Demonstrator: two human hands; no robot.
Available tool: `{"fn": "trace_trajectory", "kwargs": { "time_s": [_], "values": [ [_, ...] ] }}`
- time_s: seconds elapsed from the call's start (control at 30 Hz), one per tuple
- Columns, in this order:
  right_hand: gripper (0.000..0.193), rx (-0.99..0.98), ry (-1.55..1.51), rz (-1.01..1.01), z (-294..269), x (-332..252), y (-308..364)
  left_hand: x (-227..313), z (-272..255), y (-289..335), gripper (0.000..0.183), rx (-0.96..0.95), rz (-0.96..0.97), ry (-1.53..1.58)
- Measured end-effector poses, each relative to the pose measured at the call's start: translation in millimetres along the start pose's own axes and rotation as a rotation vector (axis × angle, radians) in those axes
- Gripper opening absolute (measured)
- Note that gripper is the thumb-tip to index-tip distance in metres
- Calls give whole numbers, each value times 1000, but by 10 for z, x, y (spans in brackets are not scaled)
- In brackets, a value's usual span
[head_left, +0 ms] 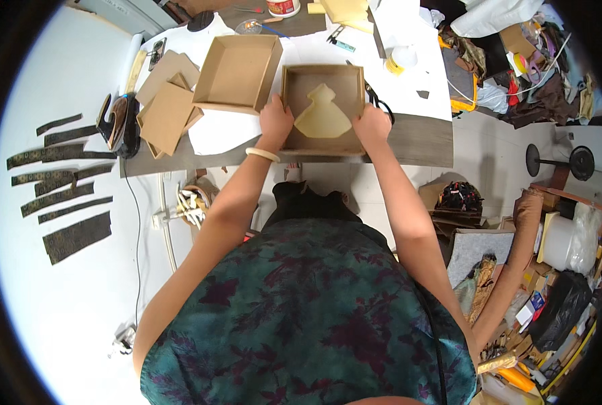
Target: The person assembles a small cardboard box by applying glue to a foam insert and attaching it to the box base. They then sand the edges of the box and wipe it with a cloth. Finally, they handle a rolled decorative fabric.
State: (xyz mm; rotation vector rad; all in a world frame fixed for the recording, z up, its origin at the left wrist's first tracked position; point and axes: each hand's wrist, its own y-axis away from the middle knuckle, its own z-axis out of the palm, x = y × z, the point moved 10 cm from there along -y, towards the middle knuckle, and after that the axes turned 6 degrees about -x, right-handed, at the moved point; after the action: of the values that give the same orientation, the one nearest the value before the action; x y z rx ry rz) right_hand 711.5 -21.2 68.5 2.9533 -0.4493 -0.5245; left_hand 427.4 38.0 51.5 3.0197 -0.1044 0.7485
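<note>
Cardboard box (322, 148) is being held over the near edge of the table (419, 140), the left hand (276, 121) clamping its left side and the right hand (372, 125) its right. A pale dress-shaped cutout (323, 119) is lying inside. Another box (237, 73) is sitting to the left; scissors (381, 102) are lying beside the right hand.

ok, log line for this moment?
left hand: on box, left side; right hand: right side; inside: cream dress-shaped piece; beside box: second box

A head-worn fisheye looks down across the table (419, 143).
</note>
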Motion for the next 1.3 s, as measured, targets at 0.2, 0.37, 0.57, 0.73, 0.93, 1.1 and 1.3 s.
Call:
{"fn": "trace_trajectory", "kwargs": {
  "time_s": [0.2, 0.37, 0.57, 0.73, 0.93, 1.1, 1.3],
  "values": [
    [30, 67, 86, 116, -74, -20, 70, 13, 57, -90, 31, -154, -97, -35],
    [26, 63, 156, 124, -116, -94, 4, -21, 63, -268, 29, -189, -7, 14],
    [34, 143, 193, 97, -175, -260, -7, -10, 17, -482, 25, -209, 87, 57],
    [37, -37, 342, 97, -81, -349, -226, 110, -24, -669, 22, -262, 192, -39],
    [36, -272, 312, 30, 9, -367, -346, 57, 79, -791, 30, -378, 240, -241],
    [36, -124, 143, -83, -184, -233, -299, 105, -152, -816, 33, -307, 203, -50],
    [36, 40, -18, -143, -752, -487, -187, 247, -673, -726, 34, -215, 190, 5]
  ]
}}
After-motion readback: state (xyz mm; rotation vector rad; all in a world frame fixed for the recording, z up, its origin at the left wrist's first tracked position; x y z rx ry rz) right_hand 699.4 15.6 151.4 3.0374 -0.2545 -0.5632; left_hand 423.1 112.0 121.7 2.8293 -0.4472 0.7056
